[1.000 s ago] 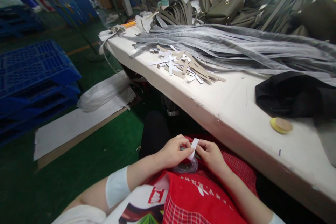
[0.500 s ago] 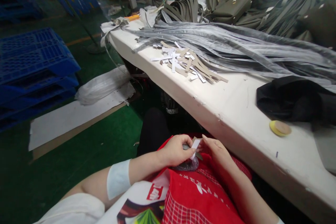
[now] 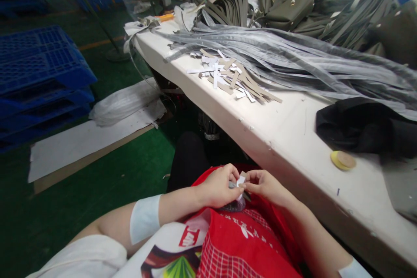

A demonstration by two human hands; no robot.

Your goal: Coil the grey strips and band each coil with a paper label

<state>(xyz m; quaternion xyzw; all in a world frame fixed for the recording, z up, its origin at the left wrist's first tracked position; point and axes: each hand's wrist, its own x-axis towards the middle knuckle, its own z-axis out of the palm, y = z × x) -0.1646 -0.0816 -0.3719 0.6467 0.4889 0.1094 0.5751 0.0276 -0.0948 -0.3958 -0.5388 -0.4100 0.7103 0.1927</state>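
— Head view: state the grip first.
— Find left hand with grip closed, holding a small white strip between thumb and fingers. Find right hand with grip narrow, thumb and finger pinching the same strip at its edge.
— Where to look for the white strip?
— Look between both hands, above a red apron, just off the near edge of the surface. Note also a clear coil below, partly hidden by left hand.
— What to enter for the surface?
— Enter a loose pile of white and tan strips, lying against long grey-wrapped straps. Enter a black cloth, with a yellow-edged disc just in front. Enter olive bags heaped behind.
— And for the floor?
— Enter a plastic-wrapped bundle resting on a flat board, near stacked blue pallets.
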